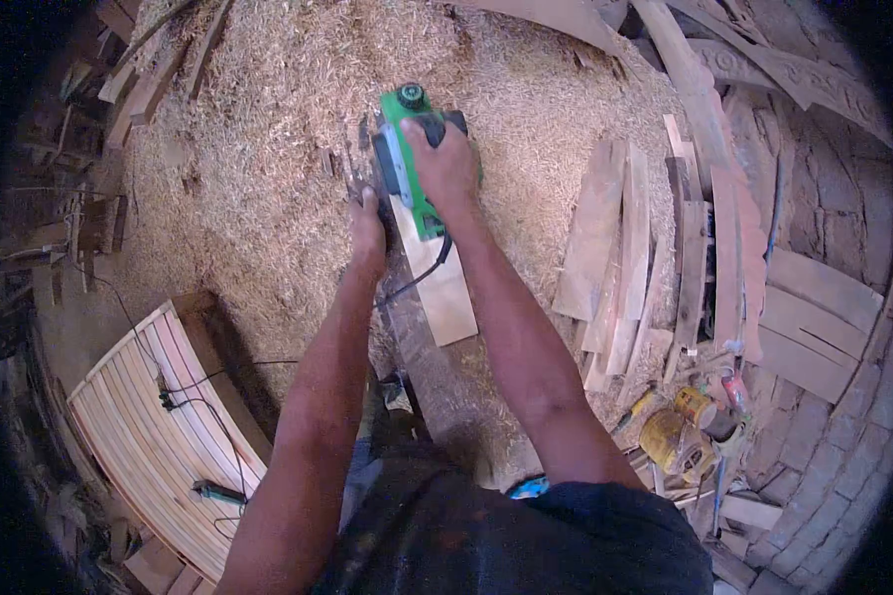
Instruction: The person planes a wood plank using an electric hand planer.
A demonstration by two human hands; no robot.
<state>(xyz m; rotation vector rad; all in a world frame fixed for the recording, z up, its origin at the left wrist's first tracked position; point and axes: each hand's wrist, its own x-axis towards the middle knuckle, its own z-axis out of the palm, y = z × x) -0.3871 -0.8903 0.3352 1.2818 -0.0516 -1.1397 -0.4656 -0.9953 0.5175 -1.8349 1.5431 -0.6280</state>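
My right hand [445,174] is wrapped around the black handle of a green electric planer [399,169]. The planer sits on a pale wooden board [442,297], covering its far part. A black power cord [422,281] trails from the planer's near end across the board. Left of the planer, my left hand [367,235] is beside the edge of a dark, narrow work bench [417,362], apart from the planer. Its thumb and a finger look stretched out; the other fingers are hard to make out.
Wood shavings [258,129] cover the floor. At lower left lies a slatted wooden panel [139,397] with cords and a green-black tool [218,491] on it. Loose planks [605,238] lie to the right, near yellow containers [675,436]. A brick wall [843,456] borders the right.
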